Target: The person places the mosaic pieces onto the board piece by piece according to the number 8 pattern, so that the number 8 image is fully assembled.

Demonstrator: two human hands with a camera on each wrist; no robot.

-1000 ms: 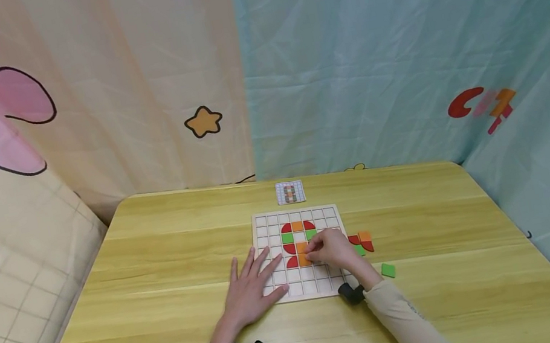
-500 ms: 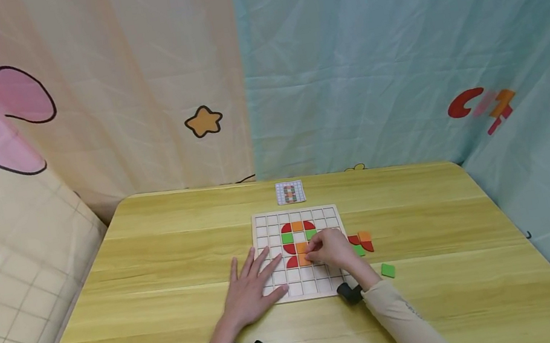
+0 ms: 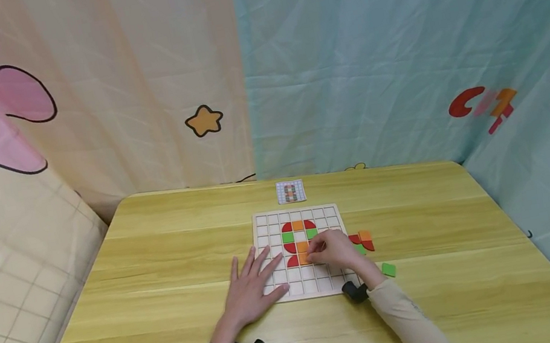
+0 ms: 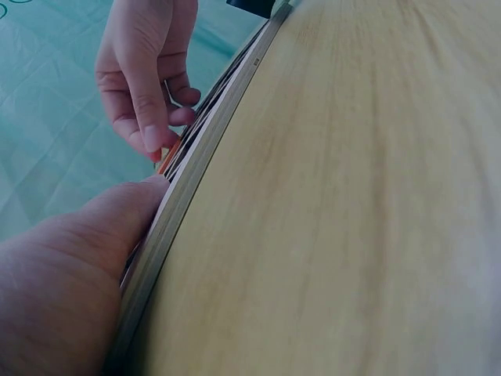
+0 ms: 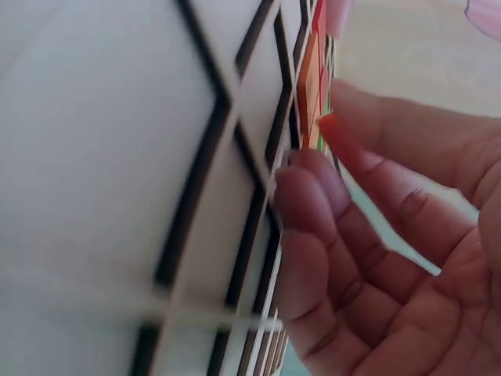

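A white gridded board (image 3: 326,211) lies on the wooden table, with red quarter-round, orange square and green square tiles set in its middle cells. My left hand (image 3: 252,292) lies spread flat over the board's left side, fingers straight. Its thumb rests at the board's near edge in the left wrist view. My right hand (image 3: 334,249) is over the board's right half, beside the lower orange tile (image 3: 304,259). Between its thumb and index finger it pinches a small red-orange tile (image 5: 328,124), mostly hidden by the fingers. The cells under this hand are covered.
Right of the board sit loose tiles: an orange square (image 3: 365,235), red pieces (image 3: 368,246) and a green one partly behind the wrist. Another green tile (image 3: 388,269) lies nearer. Behind the board is a small pattern card (image 3: 291,192). Printed curtains hang beyond the table.
Both hands stay almost where they were. The right wrist has shifted very slightly to the right; the tiles on the board look the same.
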